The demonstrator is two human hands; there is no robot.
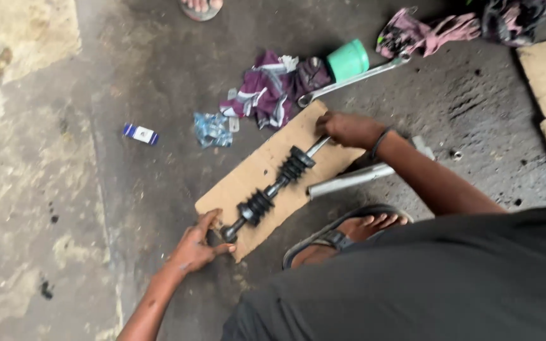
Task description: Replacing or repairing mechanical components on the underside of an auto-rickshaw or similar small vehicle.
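The left hand (pixel 194 247) pinches one end of the shaft (pixel 276 184). The right hand (pixel 347 128) grips the other end. The shaft lies on cardboard (pixel 248 173).

Soft, even daylight falls across the stained grey concrete floor (pixel 127 76), casting only faint shadows beside the flat brown cardboard sheet (pixel 266 170). No glare shows. The frame is slightly soft overall, and the dark shirt at the bottom edge blurs.

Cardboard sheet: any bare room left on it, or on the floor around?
Cardboard: bare strip on the side toward the blue packet; axle shaft fills the middle. Floor left of the left hand is bare. Crowded near the right hand: rags, green cup, wrench.
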